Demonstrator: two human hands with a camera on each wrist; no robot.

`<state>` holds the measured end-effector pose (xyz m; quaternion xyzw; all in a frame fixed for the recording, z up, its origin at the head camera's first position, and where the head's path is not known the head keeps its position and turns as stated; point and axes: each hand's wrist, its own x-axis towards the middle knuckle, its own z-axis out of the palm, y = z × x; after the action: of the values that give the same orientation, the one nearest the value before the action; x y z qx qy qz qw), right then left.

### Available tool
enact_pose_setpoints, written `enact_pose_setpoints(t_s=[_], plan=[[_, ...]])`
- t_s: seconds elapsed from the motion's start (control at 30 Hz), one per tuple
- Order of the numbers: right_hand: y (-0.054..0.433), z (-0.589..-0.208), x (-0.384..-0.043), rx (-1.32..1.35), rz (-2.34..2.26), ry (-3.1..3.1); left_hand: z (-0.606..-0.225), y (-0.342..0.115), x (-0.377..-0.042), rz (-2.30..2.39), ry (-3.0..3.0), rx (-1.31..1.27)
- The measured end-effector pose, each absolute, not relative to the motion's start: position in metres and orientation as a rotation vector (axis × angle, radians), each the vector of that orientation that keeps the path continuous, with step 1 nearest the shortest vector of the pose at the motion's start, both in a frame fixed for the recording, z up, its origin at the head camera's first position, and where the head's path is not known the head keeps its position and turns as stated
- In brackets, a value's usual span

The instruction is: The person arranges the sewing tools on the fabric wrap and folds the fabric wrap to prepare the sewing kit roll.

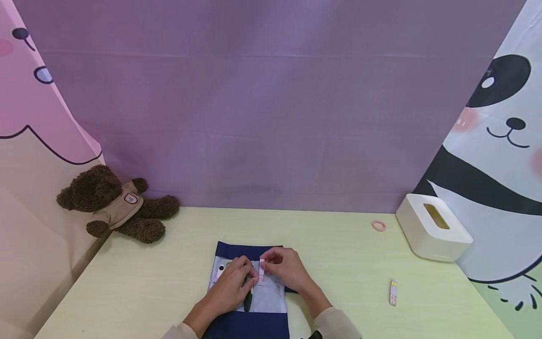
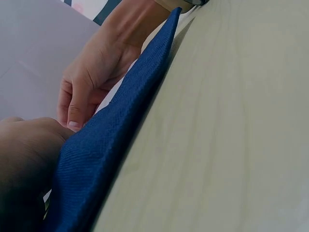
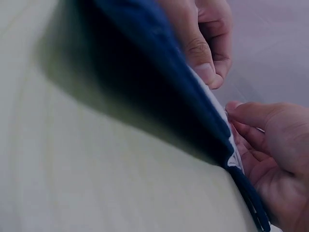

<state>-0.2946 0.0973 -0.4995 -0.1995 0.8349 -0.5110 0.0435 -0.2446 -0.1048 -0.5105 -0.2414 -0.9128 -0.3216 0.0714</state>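
Observation:
A navy and light-grey fabric pouch (image 1: 258,325) lies unfolded on the table, with pockets in its grey middle. Between the thumb and fingers of my right hand (image 1: 289,269) is a slim pinkish-white strip (image 1: 261,270), upright over the pocket's upper edge. My left hand (image 1: 232,286) reaches across the pouch, thumb and fingertips pinching the pocket cloth close to the strip's lower end. Below the left palm, a black-handled tool (image 1: 248,302) shows in part. A white piece with a black dot (image 1: 220,269) pokes out beside it, partly hidden by the hand.
At the right of the table lie a small narrow pack (image 1: 393,293) with a yellow end and a pink ring (image 1: 378,226). A white tissue box (image 1: 436,242) stands at the back right. A brown teddy bear (image 1: 123,207) lies at the back left against the curtain (image 1: 271,117).

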Motion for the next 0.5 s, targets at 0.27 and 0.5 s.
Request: enact_pose_setpoints(t_s=[0.27,0.5], plan=[[0.0957,-0.4974,-0.2934,-0.658,-1.589,2.494,-0.5096,-0.1055,-0.2447,-0.944,-2.735,-0.738],[0.0967,-0.4969,-0.2924,-0.653,-1.574,2.435,-0.5093,-0.1044,-0.2455,-0.928,-2.738,-0.743]])
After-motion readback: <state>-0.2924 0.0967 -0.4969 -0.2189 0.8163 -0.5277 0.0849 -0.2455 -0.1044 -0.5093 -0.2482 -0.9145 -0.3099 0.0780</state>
